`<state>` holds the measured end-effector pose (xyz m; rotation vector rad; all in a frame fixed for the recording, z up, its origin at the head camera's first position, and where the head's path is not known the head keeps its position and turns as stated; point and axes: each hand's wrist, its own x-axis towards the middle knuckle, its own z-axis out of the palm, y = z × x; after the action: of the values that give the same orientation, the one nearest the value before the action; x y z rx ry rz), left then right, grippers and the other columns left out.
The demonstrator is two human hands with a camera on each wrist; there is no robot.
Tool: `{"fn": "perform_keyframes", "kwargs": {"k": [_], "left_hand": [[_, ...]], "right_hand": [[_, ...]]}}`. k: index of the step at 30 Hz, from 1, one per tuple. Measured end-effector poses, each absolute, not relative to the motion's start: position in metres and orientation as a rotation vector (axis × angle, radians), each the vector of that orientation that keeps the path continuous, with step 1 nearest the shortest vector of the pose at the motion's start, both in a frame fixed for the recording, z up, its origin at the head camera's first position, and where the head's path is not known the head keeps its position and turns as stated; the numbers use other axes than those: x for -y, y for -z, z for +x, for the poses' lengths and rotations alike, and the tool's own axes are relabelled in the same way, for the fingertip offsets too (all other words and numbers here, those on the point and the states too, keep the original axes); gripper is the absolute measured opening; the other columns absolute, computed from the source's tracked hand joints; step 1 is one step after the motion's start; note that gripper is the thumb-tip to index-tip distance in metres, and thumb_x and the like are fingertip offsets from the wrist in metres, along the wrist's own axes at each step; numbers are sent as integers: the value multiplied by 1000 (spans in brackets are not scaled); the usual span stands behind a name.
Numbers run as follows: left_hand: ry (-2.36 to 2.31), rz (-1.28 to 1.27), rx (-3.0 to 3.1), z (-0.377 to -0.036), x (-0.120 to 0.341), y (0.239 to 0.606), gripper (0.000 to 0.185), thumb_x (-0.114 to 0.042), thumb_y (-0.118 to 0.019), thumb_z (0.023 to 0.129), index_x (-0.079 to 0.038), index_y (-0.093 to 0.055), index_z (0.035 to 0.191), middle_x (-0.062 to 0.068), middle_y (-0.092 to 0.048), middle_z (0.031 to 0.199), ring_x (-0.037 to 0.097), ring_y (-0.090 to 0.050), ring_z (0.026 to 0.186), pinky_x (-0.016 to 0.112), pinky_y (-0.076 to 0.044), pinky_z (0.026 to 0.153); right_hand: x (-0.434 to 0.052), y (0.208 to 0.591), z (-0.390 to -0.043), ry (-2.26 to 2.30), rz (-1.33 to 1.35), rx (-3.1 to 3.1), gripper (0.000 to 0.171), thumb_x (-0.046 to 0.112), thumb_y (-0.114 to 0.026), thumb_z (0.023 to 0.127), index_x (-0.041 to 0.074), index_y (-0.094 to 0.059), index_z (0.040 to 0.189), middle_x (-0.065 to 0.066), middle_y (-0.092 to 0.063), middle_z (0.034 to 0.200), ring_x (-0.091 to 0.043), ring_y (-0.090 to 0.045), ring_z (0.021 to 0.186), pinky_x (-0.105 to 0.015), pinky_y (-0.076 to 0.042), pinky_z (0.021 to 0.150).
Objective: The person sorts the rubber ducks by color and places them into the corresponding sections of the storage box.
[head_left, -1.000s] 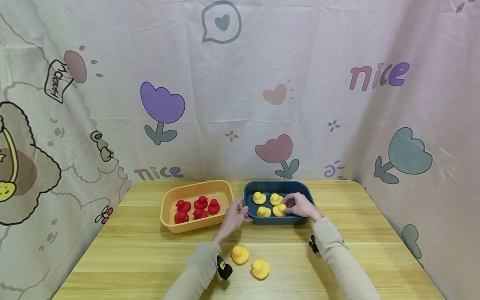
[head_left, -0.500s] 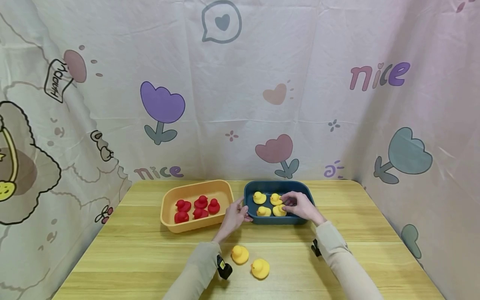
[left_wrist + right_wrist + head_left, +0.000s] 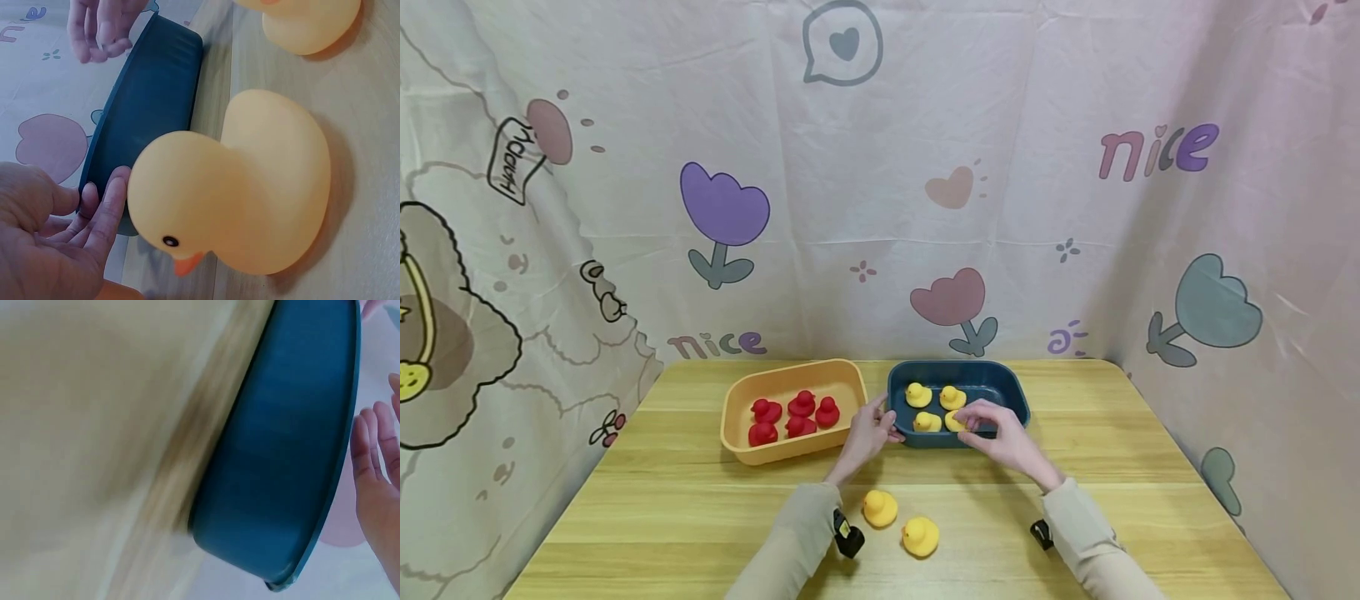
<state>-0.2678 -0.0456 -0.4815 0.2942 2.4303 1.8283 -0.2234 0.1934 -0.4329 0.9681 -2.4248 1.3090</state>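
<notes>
Head view, left of centre: orange bin w/ five red ducks inside, sitting on the worktop. Nothing touching it.

Centre: left hand rests against the left end of the blue bin, fingers fairly straight and pressed on the rim/wall, gripping nothing, just steadying. In the left wrist view the fingers touch the bin's outer wall.

Lower centre of frame, just below that hand: two loose yellow ducks and on the worktop, side by side, near each other but apart from both bins.

Centre-right: blue bin holds four yellow ducks in a rough 2x2. Right hand hovers over the bin's front edge, fingers relaxed and slightly bent, tips near the front-right duck; seems to hold nothing. The right wrist view shows loosely spread fingers beside the bin wall, rest blurred.

Judgement: sorting by colour, reds done, yellows part done; step in hand looks like the end of a drop-off into the blue bin. Next move prob. calls for the right hand to come down-left in frame to the nearer loose duck, pinch the body, lift clear of the rim and set it in the bin's free right part, w/ left hand bracing.
</notes>
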Motion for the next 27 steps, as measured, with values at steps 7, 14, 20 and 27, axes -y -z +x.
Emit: {"fn": "perform_keyframes", "kwargs": {"k": [7, 14, 20, 27], "left_hand": [[-1858, 308, -2408, -267, 46, 480, 50, -10, -45, 93, 0, -28, 138, 19, -55, 81, 30, -67, 69, 41, -56, 69], [-1888, 326, -2362, -269, 47, 482, 50, -8, -45, 92, 2, -27, 138, 23, -58, 81, 34, -66, 70, 44, -55, 69], [-1897, 318, -2319, -271, 49, 481, 50, -5, -45, 92, 3, -26, 138, 28, -57, 85, 40, -64, 74, 47, -54, 72], [-1830, 304, -2377, -269, 50, 479, 49, -9, -45, 92, -1, -28, 138, 20, -58, 80, 32, -66, 71, 41, -56, 71]], "right_hand": [[-187, 444, -208, -1392, 1056, 2444, 22, -1, -65, 76, 6, -62, 97, -14, -60, 86, -22, -55, 70, -26, -53, 60], [-182, 471, -207, -1448, 1181, 2457, 23, 2, -66, 77, 10, -62, 99, -12, -62, 87, -11, -56, 73, -27, -54, 62], [-176, 486, -210, -1482, 1366, 2487, 20, 5, -65, 79, 2, -61, 98, -14, -62, 89, -5, -57, 74, -25, -55, 64], [-166, 485, -205, -1464, 1528, 2543, 22, 10, -65, 79, 2, -61, 100, -14, -63, 92, -3, -57, 73, -22, -55, 65]]}}
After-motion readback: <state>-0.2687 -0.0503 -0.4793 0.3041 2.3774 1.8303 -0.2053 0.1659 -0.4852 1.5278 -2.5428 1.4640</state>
